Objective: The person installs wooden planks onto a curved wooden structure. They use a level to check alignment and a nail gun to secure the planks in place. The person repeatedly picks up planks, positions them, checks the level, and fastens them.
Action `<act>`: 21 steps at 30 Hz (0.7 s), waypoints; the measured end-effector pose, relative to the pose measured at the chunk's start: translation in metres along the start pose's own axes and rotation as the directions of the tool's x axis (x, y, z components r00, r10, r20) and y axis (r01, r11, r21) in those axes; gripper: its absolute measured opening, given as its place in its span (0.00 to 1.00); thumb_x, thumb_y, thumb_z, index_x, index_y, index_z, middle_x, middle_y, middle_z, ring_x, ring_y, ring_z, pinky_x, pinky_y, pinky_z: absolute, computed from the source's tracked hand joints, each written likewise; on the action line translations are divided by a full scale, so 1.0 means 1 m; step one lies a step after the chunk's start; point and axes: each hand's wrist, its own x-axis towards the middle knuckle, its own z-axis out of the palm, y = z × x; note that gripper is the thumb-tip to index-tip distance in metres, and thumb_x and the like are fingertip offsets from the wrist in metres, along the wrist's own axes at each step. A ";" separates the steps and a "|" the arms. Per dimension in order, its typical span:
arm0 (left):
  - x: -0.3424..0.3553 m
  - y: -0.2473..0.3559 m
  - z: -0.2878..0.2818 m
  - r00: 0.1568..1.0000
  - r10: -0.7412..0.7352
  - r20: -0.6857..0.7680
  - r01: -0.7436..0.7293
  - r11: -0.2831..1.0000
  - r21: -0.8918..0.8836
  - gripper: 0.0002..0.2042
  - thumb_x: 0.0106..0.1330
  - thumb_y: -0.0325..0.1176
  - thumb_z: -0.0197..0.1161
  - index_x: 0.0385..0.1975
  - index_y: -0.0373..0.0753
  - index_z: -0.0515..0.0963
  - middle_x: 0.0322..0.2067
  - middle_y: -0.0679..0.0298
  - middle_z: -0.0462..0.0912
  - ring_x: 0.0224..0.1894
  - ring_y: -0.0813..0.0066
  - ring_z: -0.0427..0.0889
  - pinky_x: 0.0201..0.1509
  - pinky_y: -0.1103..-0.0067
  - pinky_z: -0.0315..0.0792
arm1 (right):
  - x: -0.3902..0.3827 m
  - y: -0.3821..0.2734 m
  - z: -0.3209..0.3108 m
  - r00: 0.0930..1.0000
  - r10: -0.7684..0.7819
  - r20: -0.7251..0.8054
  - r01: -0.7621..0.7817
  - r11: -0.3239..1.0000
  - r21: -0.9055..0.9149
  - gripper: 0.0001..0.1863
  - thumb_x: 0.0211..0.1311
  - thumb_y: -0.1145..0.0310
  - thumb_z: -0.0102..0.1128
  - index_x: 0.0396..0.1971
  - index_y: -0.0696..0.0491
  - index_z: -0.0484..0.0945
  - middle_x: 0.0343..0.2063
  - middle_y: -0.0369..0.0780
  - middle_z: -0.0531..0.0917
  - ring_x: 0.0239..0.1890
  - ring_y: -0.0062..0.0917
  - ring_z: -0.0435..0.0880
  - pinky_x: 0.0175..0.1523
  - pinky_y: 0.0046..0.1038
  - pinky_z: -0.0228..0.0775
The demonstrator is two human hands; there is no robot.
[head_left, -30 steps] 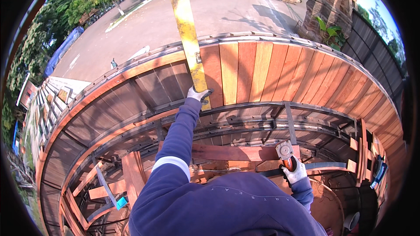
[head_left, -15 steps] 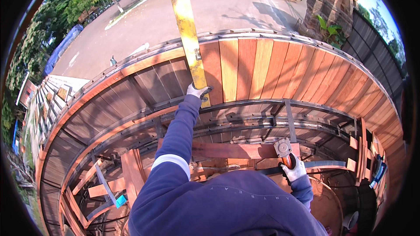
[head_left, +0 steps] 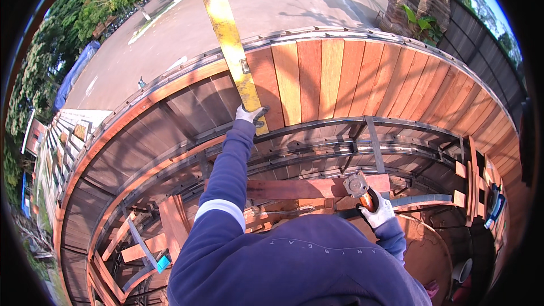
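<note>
A long yellow spirit level (head_left: 225, 34) stands slanted against the curved wall, its upper part rising past the rim. My left hand (head_left: 250, 115), in a pale glove with dark fingertips, is closed around its lower end. The level lies along the left edge of the first reddish-brown wooden board (head_left: 264, 88). Down at the right, my gloved right hand (head_left: 381, 212) grips the orange handle of a nail gun (head_left: 357, 183) with a squarish grey metal head. That head is in front of a reddish plank (head_left: 300, 188) lying crosswise; the tool's nose is out of sight.
Reddish-brown boards (head_left: 371, 79) line the wall to the right; at left, dark panels (head_left: 144, 124) show behind the frame. Curved dark metal rails (head_left: 317, 129) run below. Loose planks (head_left: 173, 224) stand at lower left. Beyond the rim lie pavement (head_left: 272, 5) and a thick trunk (head_left: 416, 3).
The view has shifted a little. My right hand has moved the nail gun slightly left along the crosswise plank and tilted it. My left hand keeps its grip on the spirit level.
</note>
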 end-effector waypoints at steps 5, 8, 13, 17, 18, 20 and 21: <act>-0.007 0.002 0.000 0.999 0.048 0.017 -0.047 0.998 -0.043 0.18 0.51 0.32 0.77 0.39 0.39 0.78 0.30 0.68 0.81 0.26 0.79 0.79 0.22 0.78 0.76 | -0.001 -0.026 0.023 0.994 0.101 -0.045 -0.109 0.970 -0.220 0.43 0.49 0.56 0.68 0.64 0.59 0.64 0.46 0.53 0.82 0.45 0.46 0.83 0.51 0.39 0.76; -0.003 0.002 0.002 0.999 0.045 0.016 -0.045 0.999 -0.017 0.18 0.50 0.31 0.78 0.39 0.39 0.78 0.30 0.68 0.82 0.27 0.79 0.79 0.23 0.78 0.76 | -0.002 -0.003 0.050 0.995 0.095 0.017 -0.086 0.954 -0.288 0.53 0.47 0.50 0.68 0.70 0.57 0.52 0.42 0.55 0.82 0.41 0.46 0.84 0.49 0.42 0.75; 0.007 -0.007 -0.006 0.995 0.090 0.034 -0.089 0.996 -0.030 0.19 0.49 0.32 0.78 0.40 0.38 0.79 0.32 0.68 0.83 0.31 0.78 0.80 0.27 0.77 0.76 | -0.005 0.002 0.068 0.975 0.148 0.168 -0.076 0.925 -0.373 0.58 0.48 0.48 0.69 0.72 0.58 0.44 0.45 0.54 0.81 0.43 0.44 0.83 0.49 0.41 0.75; -0.015 0.007 0.002 0.997 0.069 -0.035 -0.072 0.993 -0.092 0.19 0.49 0.31 0.78 0.41 0.37 0.79 0.33 0.68 0.84 0.33 0.79 0.80 0.37 0.78 0.76 | -0.001 -0.001 0.073 0.953 0.207 0.220 -0.096 0.899 -0.428 0.58 0.49 0.48 0.69 0.71 0.59 0.44 0.45 0.53 0.80 0.43 0.43 0.83 0.49 0.40 0.75; -0.026 0.011 -0.004 0.995 0.065 -0.073 -0.073 0.991 -0.112 0.19 0.50 0.30 0.78 0.41 0.36 0.79 0.34 0.67 0.85 0.33 0.79 0.80 0.38 0.79 0.76 | -0.001 0.000 0.076 0.950 0.208 0.234 -0.088 0.895 -0.438 0.58 0.49 0.48 0.69 0.71 0.59 0.44 0.45 0.52 0.80 0.43 0.43 0.83 0.49 0.40 0.75; -0.029 -0.004 -0.038 0.969 0.208 -0.134 -0.210 0.978 -0.002 0.18 0.51 0.29 0.77 0.41 0.35 0.79 0.34 0.66 0.85 0.33 0.78 0.81 0.38 0.79 0.77 | 0.003 0.004 0.080 0.963 0.133 0.235 -0.016 0.897 -0.443 0.58 0.48 0.47 0.69 0.71 0.59 0.46 0.44 0.52 0.81 0.42 0.42 0.83 0.48 0.40 0.75; -0.042 -0.002 -0.046 0.963 0.214 -0.164 -0.218 0.976 -0.009 0.18 0.51 0.29 0.77 0.41 0.35 0.79 0.34 0.66 0.85 0.32 0.78 0.82 0.38 0.79 0.77 | 0.002 0.007 0.082 0.966 0.111 0.233 0.005 0.895 -0.447 0.58 0.48 0.47 0.69 0.71 0.59 0.46 0.44 0.52 0.81 0.42 0.42 0.83 0.48 0.40 0.75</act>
